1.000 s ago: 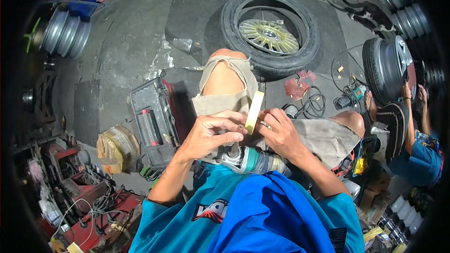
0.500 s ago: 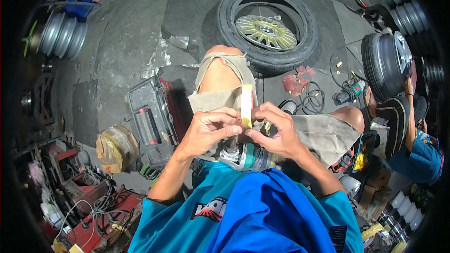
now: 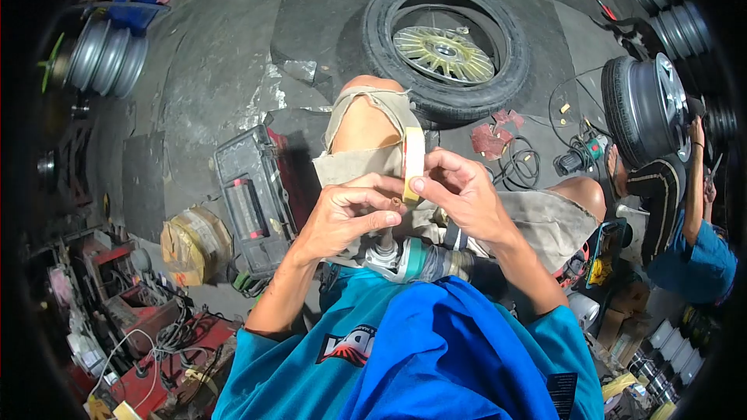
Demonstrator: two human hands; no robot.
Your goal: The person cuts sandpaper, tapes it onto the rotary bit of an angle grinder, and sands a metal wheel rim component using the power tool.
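One narrow roll [image 3: 414, 157], pale yellow, stood on edge near the bent knee [image 3: 364, 128]. The right hand [image 3: 471, 202] pinched it, thumb pressed to its lower end. The left hand [image 3: 338, 222] sat beside it, fingers curled towards the thumb; I could not tell whether they gripped anything. A power tool [image 3: 401, 260] lay below.

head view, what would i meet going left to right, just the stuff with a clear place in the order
stacked silver rims, taped brown package, open black case, left hand, pale yellow piece, right hand, green and black power tool, upright tire
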